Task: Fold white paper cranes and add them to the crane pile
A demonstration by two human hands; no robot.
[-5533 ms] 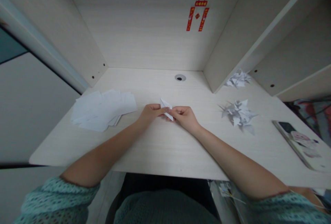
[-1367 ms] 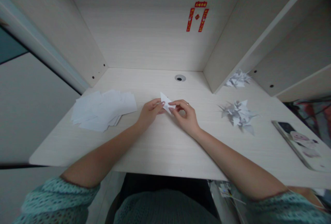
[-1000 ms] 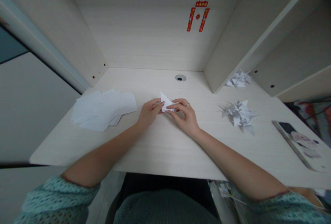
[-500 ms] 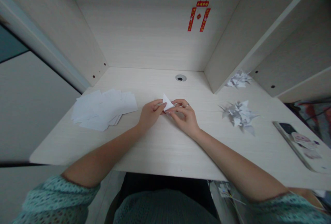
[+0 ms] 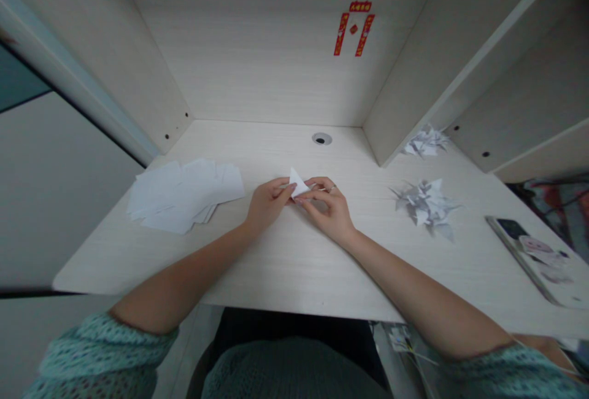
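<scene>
Between my two hands is a small folded piece of white paper [image 5: 298, 184], triangular with its point toward the back of the desk. My left hand [image 5: 270, 202] pinches its left side, thumb on top. At the lower right edge, my right hand [image 5: 329, 205] grips the paper with thumb and fingertips; a ring shows on one finger. The paper's underside and some fingertips are hidden. To the left of my left hand lies a spread stack of white paper sheets [image 5: 184, 193].
Folded white paper pieces form a pile [image 5: 427, 205] on the right, with another pile [image 5: 426, 141] behind the divider panel [image 5: 414, 67]. A phone [image 5: 534, 258] lies at the far right of the desk [image 5: 285, 264]. A round cable hole [image 5: 321, 139] sits near the back wall.
</scene>
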